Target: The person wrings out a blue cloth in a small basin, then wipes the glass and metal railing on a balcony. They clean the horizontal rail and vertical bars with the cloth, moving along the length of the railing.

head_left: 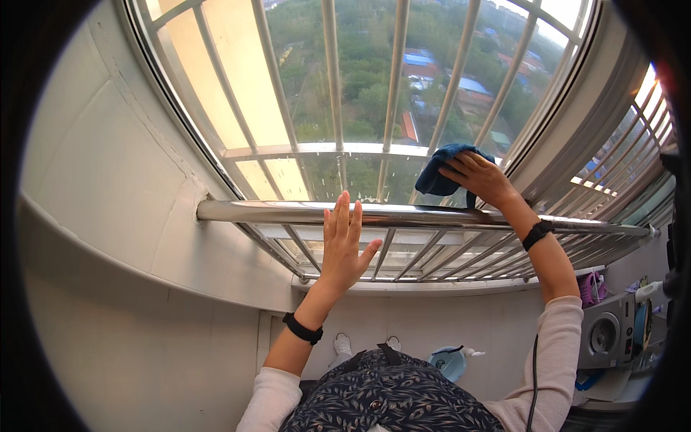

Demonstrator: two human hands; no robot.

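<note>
My right hand (479, 175) presses a dark blue cloth (444, 171) on the lower right of the window pane (324, 178), just above the metal handrail (426, 215). The cloth is bunched under my fingers and one end hangs down towards the rail. With fingers spread and nothing held, my left hand (345, 237) is raised in front of the rail; whether its fingertips touch the rail or glass cannot be told. White drops and streaks of foam mark the lower glass between my hands.
Metal balusters (418, 254) stand below the rail. Outside the glass run vertical window bars (397, 75). A light blue basin (449, 364) sits on the floor by my feet. At the right stand a washing machine (603, 332) and a purple basket (593, 289). A tiled wall (97, 124) borders the left.
</note>
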